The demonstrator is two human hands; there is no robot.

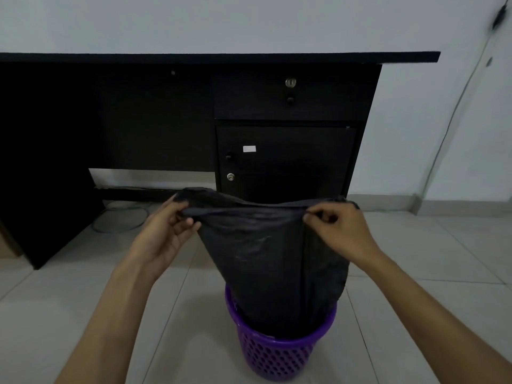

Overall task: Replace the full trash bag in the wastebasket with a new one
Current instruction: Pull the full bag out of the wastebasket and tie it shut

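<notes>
A black trash bag (271,259) hangs stretched between both hands, its lower end down inside a purple perforated wastebasket (277,356) on the tiled floor. My left hand (169,225) pinches the bag's top edge at its left corner. My right hand (338,225) pinches the same edge at its right corner, so the rim is pulled taut between them above the basket. The bag's bottom and the inside of the basket are hidden by the plastic.
A black desk (221,57) with a drawer (291,98) and a cabinet door (285,162) stands against the white wall behind the basket. A coiled cable (119,217) lies on the floor under the desk. Another cable (454,112) runs down the wall at right.
</notes>
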